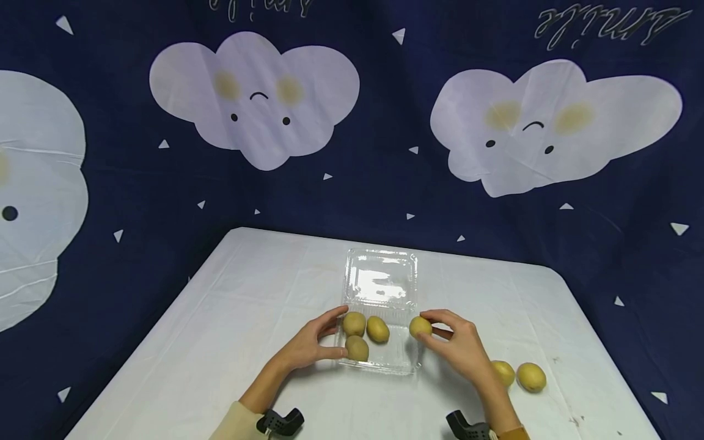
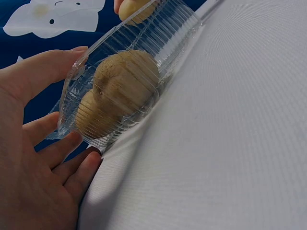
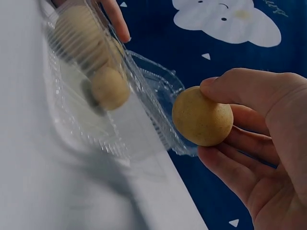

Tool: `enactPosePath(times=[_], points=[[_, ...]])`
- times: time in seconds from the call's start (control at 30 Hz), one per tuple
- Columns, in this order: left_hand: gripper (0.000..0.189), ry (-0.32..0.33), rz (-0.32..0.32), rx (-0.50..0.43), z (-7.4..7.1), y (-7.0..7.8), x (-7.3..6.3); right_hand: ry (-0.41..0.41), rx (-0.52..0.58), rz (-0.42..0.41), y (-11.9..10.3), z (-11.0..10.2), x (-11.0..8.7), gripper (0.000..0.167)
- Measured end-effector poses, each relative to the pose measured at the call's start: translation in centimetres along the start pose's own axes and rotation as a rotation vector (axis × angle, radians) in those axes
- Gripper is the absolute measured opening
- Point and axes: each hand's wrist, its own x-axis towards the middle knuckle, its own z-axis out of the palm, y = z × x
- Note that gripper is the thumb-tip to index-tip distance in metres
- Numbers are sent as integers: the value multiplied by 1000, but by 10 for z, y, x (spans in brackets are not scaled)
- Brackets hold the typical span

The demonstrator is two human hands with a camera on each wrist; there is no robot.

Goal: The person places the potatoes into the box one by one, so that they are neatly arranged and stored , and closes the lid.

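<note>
Potato (image 1: 420, 327) in grip of right fingers (image 3: 235, 170), left fingers (image 2: 62, 149) around clear container (image 1: 393, 354), upside-down "smile" (image 1: 610, 25) behind.

The held potato (image 1: 420, 327) is showing yellow skin flecked with small dark specks. In the clear box (image 1: 393, 357), whose walls are bearing fine ribs, 2 potatoes (image 1: 357, 349) are looking dull tan and 1 potato (image 1: 377, 329) golden. The 2 potatoes (image 1: 531, 377) on the white cloth (image 1: 264, 275) are showing yellow. The navy backdrop (image 1: 385, 195) is displaying white clouds (image 1: 258, 134) with black eyes and yellowish cheeks, white triangles (image 1: 679, 228) and pale outlined lettering (image 1: 613, 25). The left sleeve (image 1: 236, 421) is appearing cream, the right sleeve (image 1: 514, 434) ochre, the wrist devices (image 1: 283, 423) black.
</note>
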Motion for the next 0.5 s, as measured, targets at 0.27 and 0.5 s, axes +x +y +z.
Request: enactPosePath(times=[0.27, 0.5], points=[[88, 16, -3, -2, 2, -6, 2, -38, -7, -46, -8, 15, 4, 35], [87, 37, -6, 28, 5, -29, 7, -80, -38, -65, -9, 31, 3, 38]])
